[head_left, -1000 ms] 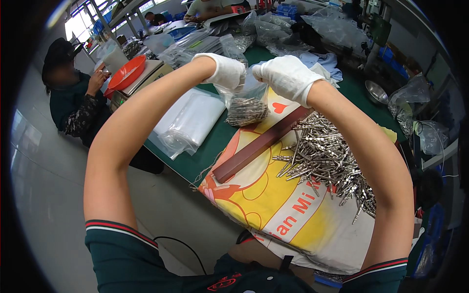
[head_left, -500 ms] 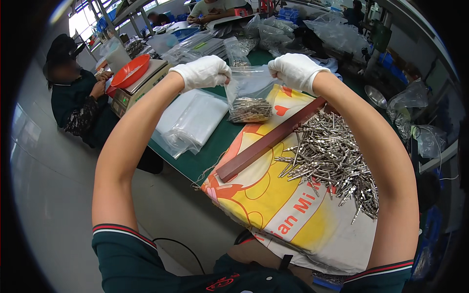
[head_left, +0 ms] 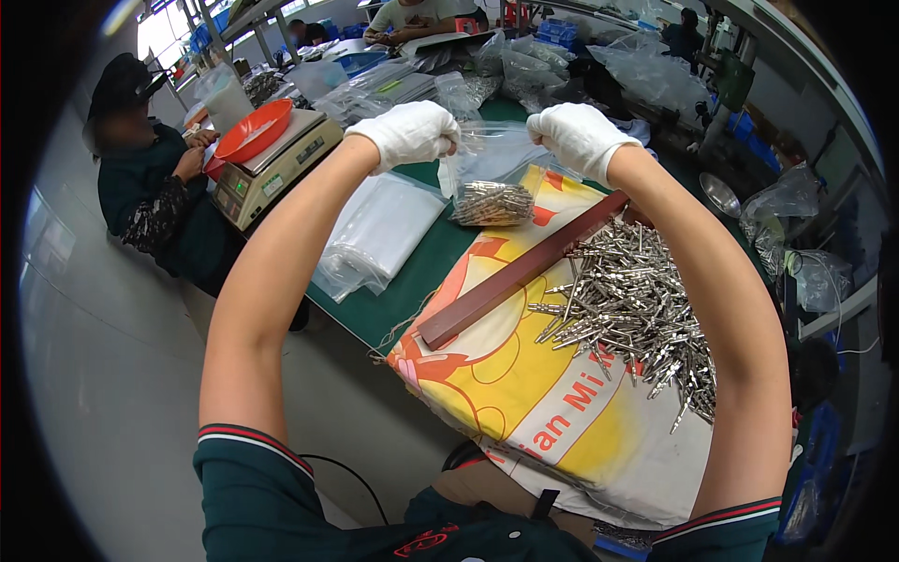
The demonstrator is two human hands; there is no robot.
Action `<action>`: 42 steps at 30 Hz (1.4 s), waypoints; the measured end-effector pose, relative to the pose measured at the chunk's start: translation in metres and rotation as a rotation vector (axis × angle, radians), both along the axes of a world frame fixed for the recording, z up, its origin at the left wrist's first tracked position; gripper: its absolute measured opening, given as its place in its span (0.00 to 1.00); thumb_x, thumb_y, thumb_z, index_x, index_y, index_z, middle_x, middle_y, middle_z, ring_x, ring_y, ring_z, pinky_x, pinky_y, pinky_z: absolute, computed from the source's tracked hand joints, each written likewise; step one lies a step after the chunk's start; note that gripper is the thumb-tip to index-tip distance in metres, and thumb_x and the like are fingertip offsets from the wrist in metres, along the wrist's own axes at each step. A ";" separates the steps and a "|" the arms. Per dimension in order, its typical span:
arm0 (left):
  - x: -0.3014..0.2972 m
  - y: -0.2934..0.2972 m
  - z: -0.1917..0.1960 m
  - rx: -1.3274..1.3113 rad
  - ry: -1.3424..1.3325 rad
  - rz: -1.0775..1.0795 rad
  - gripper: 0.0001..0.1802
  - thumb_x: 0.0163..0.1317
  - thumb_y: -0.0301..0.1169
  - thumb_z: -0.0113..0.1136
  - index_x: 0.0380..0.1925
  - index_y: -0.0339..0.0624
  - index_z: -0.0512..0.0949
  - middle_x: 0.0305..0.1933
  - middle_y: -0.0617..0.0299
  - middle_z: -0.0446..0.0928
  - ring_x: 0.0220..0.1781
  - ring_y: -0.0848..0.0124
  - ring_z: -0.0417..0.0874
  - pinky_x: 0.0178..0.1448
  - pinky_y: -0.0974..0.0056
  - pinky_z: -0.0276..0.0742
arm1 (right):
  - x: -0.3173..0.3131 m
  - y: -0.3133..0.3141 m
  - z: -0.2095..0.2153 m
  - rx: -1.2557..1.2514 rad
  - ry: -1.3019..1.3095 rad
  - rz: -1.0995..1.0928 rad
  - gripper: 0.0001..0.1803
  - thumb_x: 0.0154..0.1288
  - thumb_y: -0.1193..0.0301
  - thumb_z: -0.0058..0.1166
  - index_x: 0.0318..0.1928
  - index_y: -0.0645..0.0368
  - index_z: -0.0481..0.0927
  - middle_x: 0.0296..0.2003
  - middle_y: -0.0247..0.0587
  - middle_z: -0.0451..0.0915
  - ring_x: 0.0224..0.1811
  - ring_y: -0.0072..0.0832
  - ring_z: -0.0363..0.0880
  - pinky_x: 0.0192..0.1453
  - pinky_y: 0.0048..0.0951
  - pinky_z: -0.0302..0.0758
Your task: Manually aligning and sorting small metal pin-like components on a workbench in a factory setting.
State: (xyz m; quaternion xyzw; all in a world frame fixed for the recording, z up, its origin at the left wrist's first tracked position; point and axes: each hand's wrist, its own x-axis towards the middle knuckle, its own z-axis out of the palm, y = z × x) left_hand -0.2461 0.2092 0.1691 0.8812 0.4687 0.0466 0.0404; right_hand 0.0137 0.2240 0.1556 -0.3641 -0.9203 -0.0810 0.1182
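Observation:
Both my hands wear white gloves and are raised over the far part of the table. My left hand pinches the upper left corner of a clear plastic bag. The opposite top corner is pinched by my right hand, so the top edge is stretched between them. Slim metal pins fill the bottom of the bag. A large heap of loose metal pins lies on a printed yellow and white cloth sack, below my right hand. Along the heap's left side runs a brown bar.
Left of the bag, a stack of flat clear bags lies on the green tabletop. Beyond it stands a weighing scale with a red-orange bowl. A co-worker is at the far left. Clear bags are piled at the back.
Both hands and the bag have shifted slightly to the right. The bag stays pinched at its two top corners. The pin heap and bar look the same.

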 end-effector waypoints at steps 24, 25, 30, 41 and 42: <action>0.062 -0.193 -0.083 0.061 -0.514 -0.266 0.06 0.58 0.21 0.62 0.36 0.37 0.78 0.28 0.56 0.74 0.28 0.62 0.76 0.35 0.64 0.71 | 0.147 -0.270 -0.097 -0.110 0.635 -0.532 0.05 0.59 0.79 0.60 0.37 0.60 0.83 0.29 0.44 0.82 0.30 0.37 0.82 0.36 0.31 0.77; 0.074 -0.198 -0.094 0.030 -0.473 -0.267 0.05 0.57 0.23 0.62 0.34 0.37 0.78 0.28 0.54 0.75 0.30 0.58 0.78 0.36 0.60 0.73 | 0.143 -0.282 -0.105 -0.181 0.685 -0.564 0.04 0.59 0.78 0.60 0.36 0.59 0.83 0.28 0.43 0.81 0.29 0.37 0.81 0.35 0.32 0.77; 0.130 -0.193 -0.137 -0.004 -0.266 -0.126 0.17 0.58 0.38 0.66 0.41 0.36 0.80 0.36 0.46 0.79 0.35 0.49 0.81 0.40 0.50 0.76 | 0.116 -0.283 -0.124 -0.146 0.452 -0.571 0.05 0.57 0.72 0.61 0.34 0.58 0.84 0.28 0.44 0.81 0.32 0.42 0.82 0.38 0.40 0.78; 0.174 -0.176 -0.157 0.084 -0.194 0.036 0.20 0.54 0.41 0.68 0.33 0.34 0.77 0.35 0.43 0.80 0.38 0.47 0.84 0.43 0.50 0.80 | 0.079 -0.227 -0.126 -0.208 0.069 -0.620 0.18 0.55 0.57 0.64 0.32 0.61 0.80 0.29 0.51 0.83 0.34 0.46 0.84 0.40 0.44 0.79; 0.176 -0.176 -0.156 0.081 -0.189 0.032 0.20 0.54 0.41 0.68 0.33 0.34 0.77 0.35 0.43 0.80 0.38 0.47 0.84 0.43 0.50 0.80 | 0.080 -0.225 -0.128 -0.213 0.073 -0.623 0.18 0.55 0.57 0.64 0.32 0.61 0.80 0.29 0.51 0.83 0.34 0.46 0.84 0.40 0.44 0.79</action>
